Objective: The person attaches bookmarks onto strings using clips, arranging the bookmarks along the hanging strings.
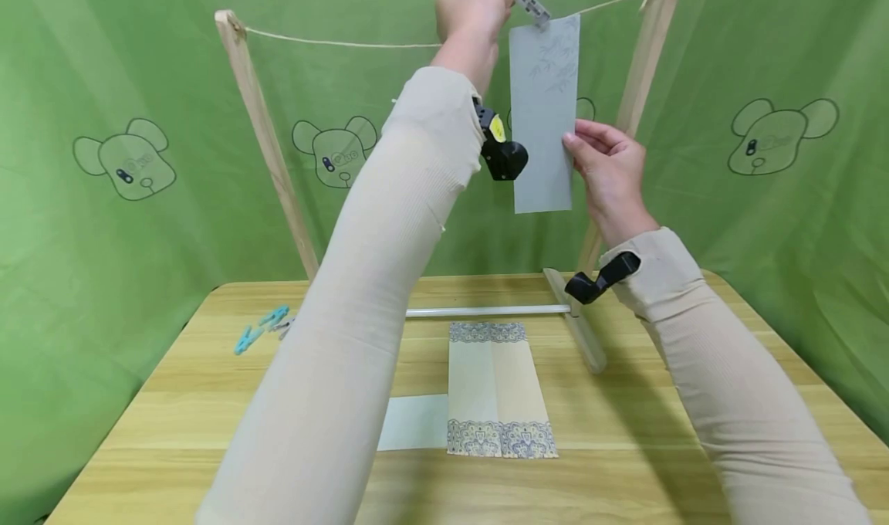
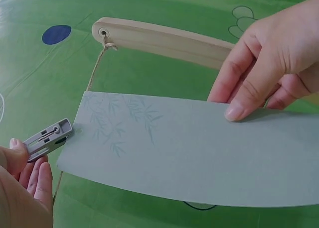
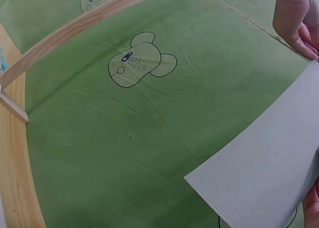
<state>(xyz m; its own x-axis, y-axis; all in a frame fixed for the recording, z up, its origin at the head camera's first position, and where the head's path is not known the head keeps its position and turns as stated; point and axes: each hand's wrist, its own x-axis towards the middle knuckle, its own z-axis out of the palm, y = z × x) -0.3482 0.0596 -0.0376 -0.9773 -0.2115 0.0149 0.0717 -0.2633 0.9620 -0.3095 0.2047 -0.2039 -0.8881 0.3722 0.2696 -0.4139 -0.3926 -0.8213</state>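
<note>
My left hand (image 1: 475,8) pinches a grey clothespin (image 1: 532,5) between thumb and fingers. The clothespin's tip is right at the top edge of a pale blue-grey paper strip (image 1: 542,131), as the left wrist view also shows. Faint bamboo leaves are printed near the strip's upper end, which overlaps the twine line (image 1: 340,43). Lower down, my right hand (image 1: 611,166) pinches the strip's right edge, thumb in front and fingers behind. The strip hangs upright above the table. In the right wrist view, most of my right hand is hidden behind the paper (image 3: 269,153).
Wooden posts (image 1: 267,139) hold the twine, joined low by a white rod (image 1: 486,310). On the table lie patterned paper strips (image 1: 472,386), a plain pale strip (image 1: 414,422), blue clothespins (image 1: 248,340) and a partly hidden grey one (image 1: 283,326). Green cloth (image 1: 42,224) surrounds the table.
</note>
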